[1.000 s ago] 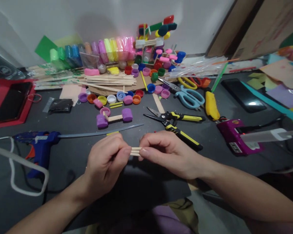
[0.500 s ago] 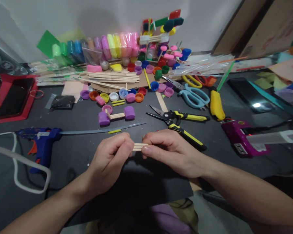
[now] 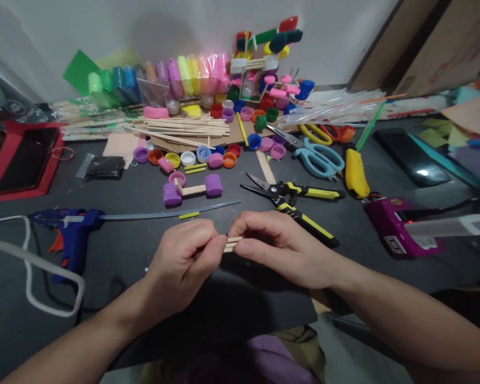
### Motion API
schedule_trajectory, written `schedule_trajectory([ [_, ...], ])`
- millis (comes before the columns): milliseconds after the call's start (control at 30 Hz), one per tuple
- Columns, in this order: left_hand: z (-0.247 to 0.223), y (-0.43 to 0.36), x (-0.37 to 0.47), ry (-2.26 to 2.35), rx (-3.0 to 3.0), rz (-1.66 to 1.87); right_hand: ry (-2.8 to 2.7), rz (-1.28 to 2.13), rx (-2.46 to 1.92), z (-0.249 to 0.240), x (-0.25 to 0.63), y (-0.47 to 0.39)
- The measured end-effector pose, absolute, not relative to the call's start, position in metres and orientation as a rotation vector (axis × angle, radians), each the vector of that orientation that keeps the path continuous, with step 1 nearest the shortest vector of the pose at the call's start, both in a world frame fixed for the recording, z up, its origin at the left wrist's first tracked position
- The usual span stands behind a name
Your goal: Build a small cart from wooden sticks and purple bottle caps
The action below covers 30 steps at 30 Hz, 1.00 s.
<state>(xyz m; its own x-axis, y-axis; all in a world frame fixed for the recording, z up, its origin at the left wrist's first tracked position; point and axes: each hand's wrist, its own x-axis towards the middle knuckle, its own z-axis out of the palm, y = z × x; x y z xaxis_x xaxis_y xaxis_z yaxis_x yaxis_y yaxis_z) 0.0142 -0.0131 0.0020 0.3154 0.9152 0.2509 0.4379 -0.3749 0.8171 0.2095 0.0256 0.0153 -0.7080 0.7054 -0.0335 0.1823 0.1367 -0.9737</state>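
Far left on the dark desk (image 3: 116, 250) there's a red tray (image 3: 0, 186) with a phone-looking thing in it, and in front of that a blue glue gun (image 3: 66, 226) lying on its side with a long grey stick poking out of the nozzle. Moving in, the left hand (image 3: 182, 264) is pinched shut on one end of a small bundle of wooden sticks (image 3: 232, 244), held just above the desk near the front edge, and the right hand (image 3: 282, 248) grips the other end, so only a short bit of wood shows between the fingertips. Just behind the hands sits a little stick axle with purple bottle caps (image 3: 192, 189) on both ends, then a row of loose bottle caps (image 3: 188, 158) and a pile of long wooden sticks (image 3: 184, 128). Right of that: yellow-handled snips (image 3: 300, 200) almost touching the right hand, light blue scissors (image 3: 318, 159), a yellow utility knife (image 3: 356, 173), and a purple glue gun (image 3: 392, 224) further right.
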Motion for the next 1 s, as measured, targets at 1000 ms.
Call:
schedule_trajectory([
  [1000, -0.014, 0.012, -0.002, 1.567, 2.074, 0.873, -2.573, 0.558, -1.191, -0.013, 0.207, 0.042],
])
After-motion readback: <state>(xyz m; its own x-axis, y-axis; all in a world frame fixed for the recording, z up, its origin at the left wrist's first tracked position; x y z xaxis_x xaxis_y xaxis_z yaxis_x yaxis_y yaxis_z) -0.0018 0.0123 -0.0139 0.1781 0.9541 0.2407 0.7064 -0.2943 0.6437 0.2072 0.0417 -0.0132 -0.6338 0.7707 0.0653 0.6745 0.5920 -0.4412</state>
